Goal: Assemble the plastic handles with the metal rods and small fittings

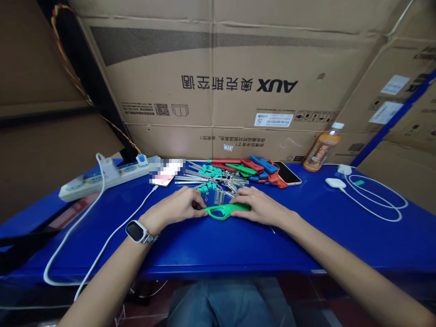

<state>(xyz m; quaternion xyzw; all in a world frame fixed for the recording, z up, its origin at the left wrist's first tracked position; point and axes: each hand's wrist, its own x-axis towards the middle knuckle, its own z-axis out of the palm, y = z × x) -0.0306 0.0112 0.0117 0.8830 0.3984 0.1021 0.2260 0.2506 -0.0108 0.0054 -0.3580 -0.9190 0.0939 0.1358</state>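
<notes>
big cardboard boxes (218, 91) wall off the back, and in front is one blue table (218, 254). on it there's one white power strip (102, 178) far left, one looped white cable (374, 200) far right, and one orange drink bottle (322, 150) tipped against the boxes. one dark phone (288, 173) lies flat beside a pile of parts (235, 173): red, blue and green plastic handles plus metal strips, too tangled to count. just in front of that pile lies one green handle (226, 210), dead centre and flat on the table, long axis running left to right. each hand has one end, so neither is nearer. the left hand (177, 208) pinches the looped left end, and the right hand (260, 206) is curled over the right end, hiding it. one watch (136, 230) sits on the left wrist.
</notes>
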